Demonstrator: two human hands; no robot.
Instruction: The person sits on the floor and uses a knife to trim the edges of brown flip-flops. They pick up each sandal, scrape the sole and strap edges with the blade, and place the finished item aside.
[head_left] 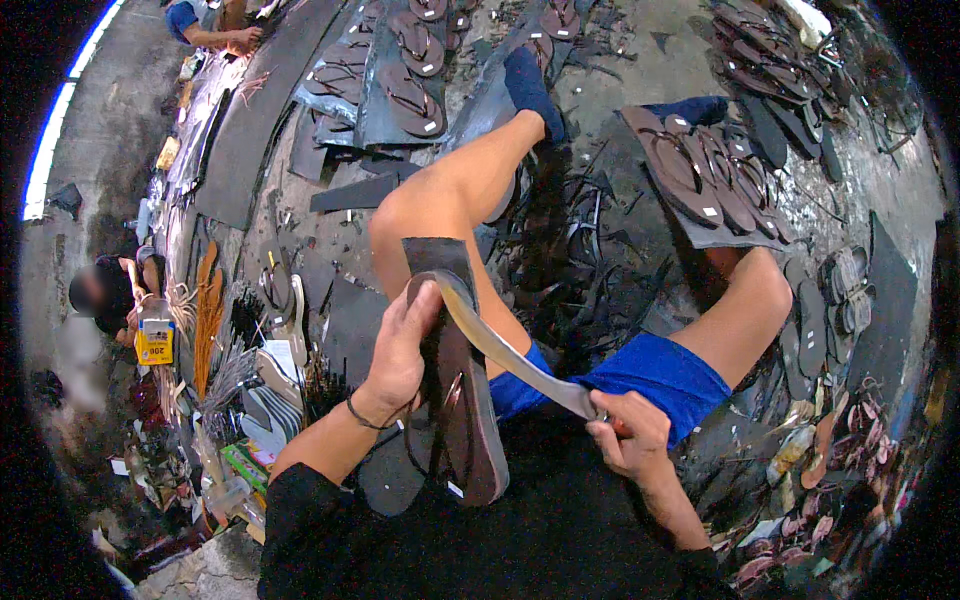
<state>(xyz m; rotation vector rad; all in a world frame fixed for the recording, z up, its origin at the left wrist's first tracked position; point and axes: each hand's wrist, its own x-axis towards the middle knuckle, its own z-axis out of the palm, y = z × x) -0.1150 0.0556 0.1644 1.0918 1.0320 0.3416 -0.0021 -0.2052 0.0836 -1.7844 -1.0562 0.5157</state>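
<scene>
My left hand (396, 348) is closed around the upper part of a dark brown flip-flop (478, 455), which is held upright in front of my body. A dark flat sheet of sole material (432, 256) sticks out past its top end. In my right hand (636, 436) is the handle of a long curved knife (512, 358), partly covered by the fingers. The blade reaches up and left across the flip-flop's upper edge, its far end touching or very near the sole by my left fingers. A dark sole-shaped piece (392, 470) hangs below my left wrist.
Finished-looking flip-flops (410, 100) lie in rows on dark sheets ahead, with more (690, 170) by my right knee. Dark offcuts (585, 225) litter the floor between my legs. Scraps (800, 480) are heaped at right. Two other people work at left, one near a yellow container (156, 342).
</scene>
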